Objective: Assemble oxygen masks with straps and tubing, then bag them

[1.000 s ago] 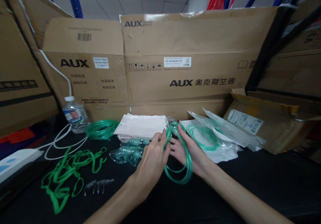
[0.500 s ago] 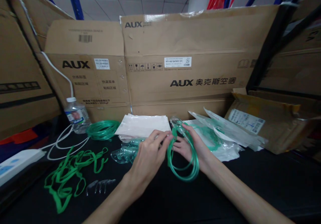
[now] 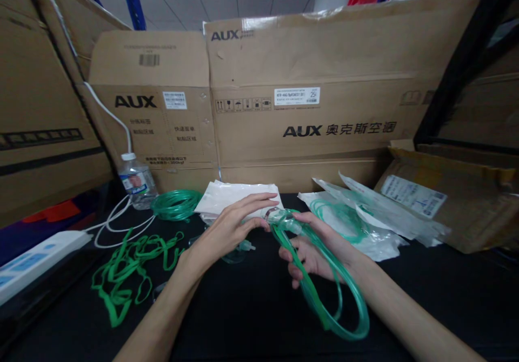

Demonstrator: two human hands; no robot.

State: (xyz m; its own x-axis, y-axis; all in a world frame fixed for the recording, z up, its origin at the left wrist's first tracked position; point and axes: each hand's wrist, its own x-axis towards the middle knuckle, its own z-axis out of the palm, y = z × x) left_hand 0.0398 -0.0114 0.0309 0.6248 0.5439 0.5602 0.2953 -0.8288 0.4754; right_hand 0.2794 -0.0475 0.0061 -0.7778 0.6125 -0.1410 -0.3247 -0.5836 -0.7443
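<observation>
In the head view, my right hand (image 3: 314,248) is closed around a clear plastic mask (image 3: 287,222) with a looped bundle of green tubing (image 3: 354,308). The loops hang down toward the table's front, with a flat green strap (image 3: 310,286) among them. My left hand (image 3: 239,222) is at the mask's left end, fingers stretched out and thumb near its edge; whether it touches is hard to tell. Behind the left hand lie more clear plastic pieces (image 3: 244,246), partly hidden. A tangle of green elastic straps (image 3: 121,281) lies to the left on the black table (image 3: 259,319).
White packets (image 3: 219,197) are stacked behind my hands. A coil of green tubing (image 3: 176,205) and a plastic bottle (image 3: 138,183) stand back left, a power strip (image 3: 40,256) at far left. Bagged tubing (image 3: 344,221) and a cardboard box (image 3: 450,200) sit right. Large cartons (image 3: 340,102) wall the back.
My left fingers have straightened out from a pinch. The mask has turned toward the left hand, and the tubing loops have swung lower and to the right. The view has shifted slightly.
</observation>
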